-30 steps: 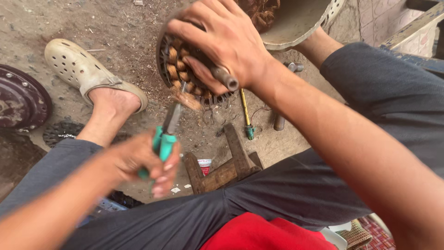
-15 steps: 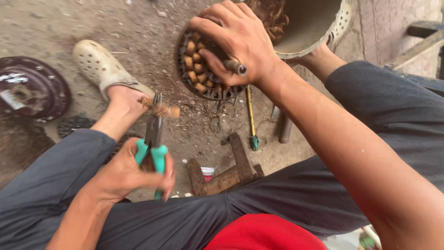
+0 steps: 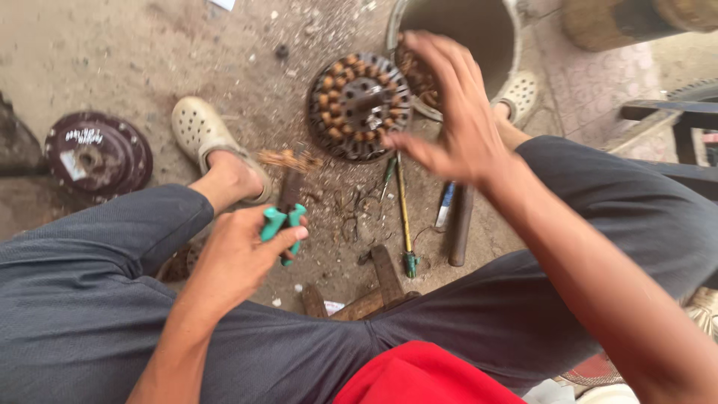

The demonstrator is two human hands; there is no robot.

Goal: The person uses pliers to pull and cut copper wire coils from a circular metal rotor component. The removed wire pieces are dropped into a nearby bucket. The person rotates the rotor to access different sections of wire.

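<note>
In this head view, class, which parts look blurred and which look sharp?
Head view: the right hand is smeared by motion blur; the left hand gripping the green-handled pliers is slightly soft; the wound stator and dirt ground look sharp; light is flat.

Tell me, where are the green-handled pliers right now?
In the head view, the left hand grips the green-handled pliers left of centre, beside the foot in a cream clog.

Right hand (image 3: 456, 120) motion-blurred, covering part of the bucket (image 3: 464, 30) rim; pliers (image 3: 288, 217) jaws blurred, their grip on the copper wire tuft (image 3: 288, 159) unclear; dark round cover (image 3: 97, 153) label too small to read.
</note>
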